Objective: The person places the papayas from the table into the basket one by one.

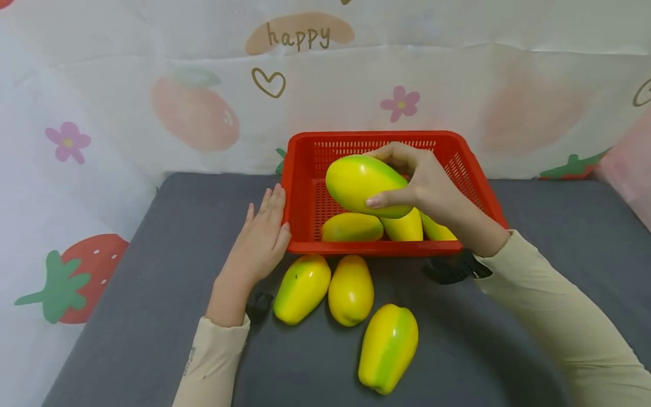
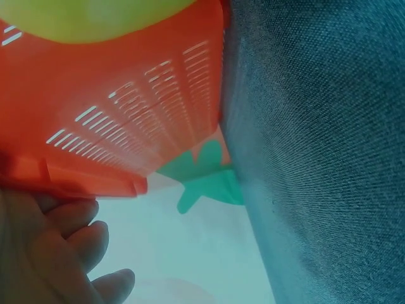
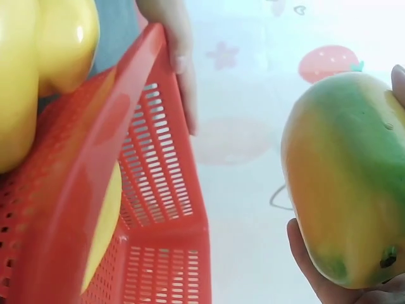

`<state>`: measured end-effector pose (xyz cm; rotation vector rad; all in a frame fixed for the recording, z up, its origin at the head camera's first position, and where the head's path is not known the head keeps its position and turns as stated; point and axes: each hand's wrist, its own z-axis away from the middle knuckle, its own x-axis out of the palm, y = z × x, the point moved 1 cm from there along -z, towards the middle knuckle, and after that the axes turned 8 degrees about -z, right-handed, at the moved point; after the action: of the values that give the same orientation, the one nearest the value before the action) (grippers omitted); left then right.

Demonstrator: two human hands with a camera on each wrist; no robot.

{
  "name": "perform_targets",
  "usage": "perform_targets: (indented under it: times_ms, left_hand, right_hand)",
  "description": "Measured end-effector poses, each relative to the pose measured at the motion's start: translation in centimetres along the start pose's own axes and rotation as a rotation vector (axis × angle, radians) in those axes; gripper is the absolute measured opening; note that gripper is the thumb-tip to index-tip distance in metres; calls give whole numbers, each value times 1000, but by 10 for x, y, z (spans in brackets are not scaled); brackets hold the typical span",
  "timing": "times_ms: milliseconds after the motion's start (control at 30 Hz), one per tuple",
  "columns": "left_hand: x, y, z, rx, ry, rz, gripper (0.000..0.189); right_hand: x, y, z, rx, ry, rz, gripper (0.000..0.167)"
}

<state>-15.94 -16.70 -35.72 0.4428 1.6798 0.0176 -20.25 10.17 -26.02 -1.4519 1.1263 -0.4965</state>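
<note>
My right hand (image 1: 424, 178) grips a yellow-green papaya (image 1: 363, 183) above the red plastic basket (image 1: 300, 247), thumb on the near side and fingers over the top. In the right wrist view that papaya (image 3: 345, 183) shows a green band and a dark stem spot. Fingers extended, my left hand (image 1: 259, 237) rests against the basket's left rim; the left wrist view has this hand (image 2: 50, 247) beside the rim. Inside the basket, along its near wall, lie a papaya (image 1: 352, 227), a second papaya (image 1: 404, 226) and a third, partly hidden papaya (image 1: 436, 229).
Three more papayas lie in front of the basket on the grey cloth (image 1: 178, 271): the left papaya (image 1: 302, 289), the middle papaya (image 1: 351, 291) and the nearest papaya (image 1: 389, 349). A printed curtain (image 1: 203, 34) hangs behind the basket.
</note>
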Motion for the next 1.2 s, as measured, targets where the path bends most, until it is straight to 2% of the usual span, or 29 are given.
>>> perform_targets:
  times_ms: [500, 833, 1033, 1200]
  left_hand:
    - [0, -1, 0, 2, 12, -18, 61]
    - [-1, 0, 0, -2, 3, -25, 61]
    - [-1, 0, 0, -5, 3, -33, 61]
    - [-2, 0, 0, -7, 1, -29, 61]
  right_hand:
    - [1, 4, -31, 64, -13, -26, 47]
    - [7, 13, -50, 156, -51, 63, 51]
    - [7, 22, -65, 225, -121, 136, 51]
    - [4, 31, -77, 288, -192, 146, 51]
